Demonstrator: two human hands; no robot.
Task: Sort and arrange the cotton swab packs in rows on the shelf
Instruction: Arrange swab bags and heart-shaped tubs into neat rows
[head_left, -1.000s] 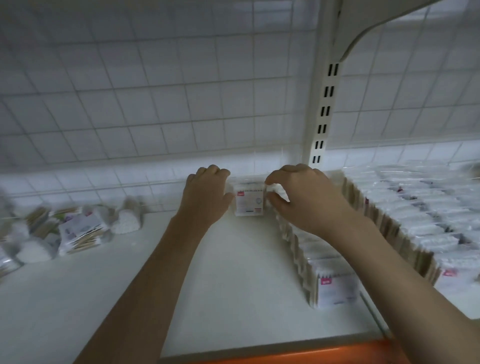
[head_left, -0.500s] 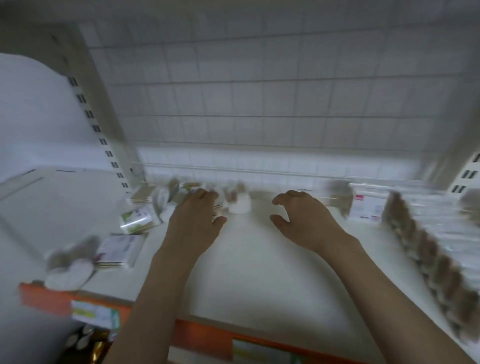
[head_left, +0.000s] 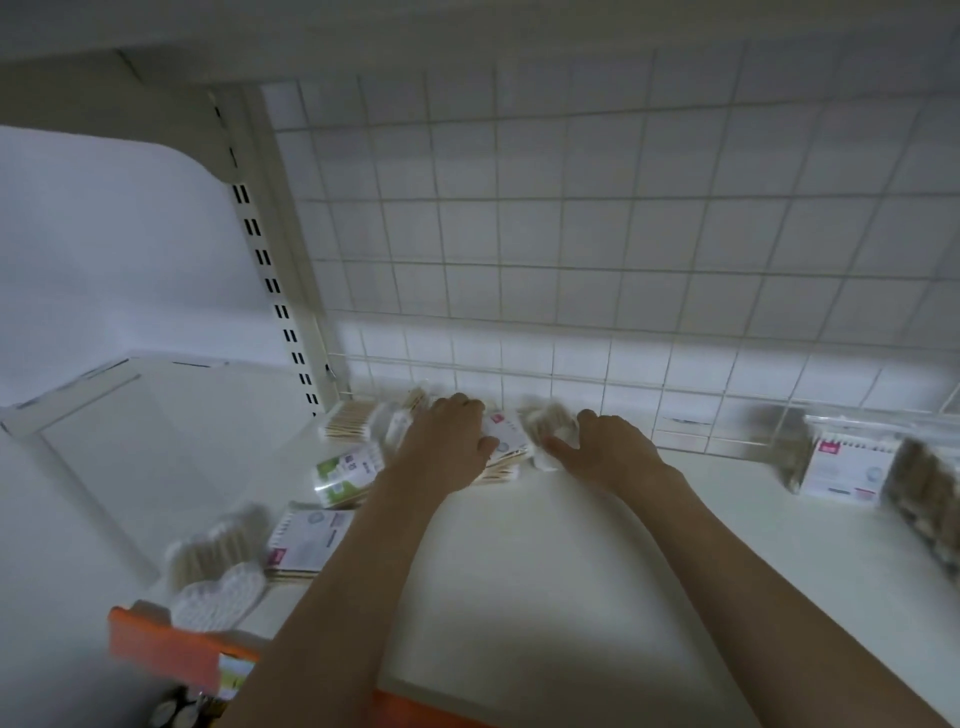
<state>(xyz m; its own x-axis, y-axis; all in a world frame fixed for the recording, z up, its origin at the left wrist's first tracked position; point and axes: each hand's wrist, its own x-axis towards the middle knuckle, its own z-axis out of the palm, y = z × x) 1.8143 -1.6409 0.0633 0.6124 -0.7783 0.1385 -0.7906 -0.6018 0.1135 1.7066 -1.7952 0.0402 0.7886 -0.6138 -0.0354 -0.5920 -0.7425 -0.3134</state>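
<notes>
At the shelf's (head_left: 545, 561) left end loose packs were seen scattered: a heart-shaped pack (head_left: 218, 597), a flat pink-labelled pack (head_left: 306, 535) and a green-labelled pack (head_left: 345, 475), their long axes at differing angles. Since a second earlier both hands had been moved from the tidy row to this heap, so another pickup was judged under way. The left hand (head_left: 447, 452) was laid, fingers spread, on a pink-labelled pack (head_left: 504, 441); the right hand (head_left: 608, 449) was curled, perhaps pinching a blurred bundle (head_left: 550, 431). Upright, the arranged row (head_left: 841, 470) was set facing forward at the right.
</notes>
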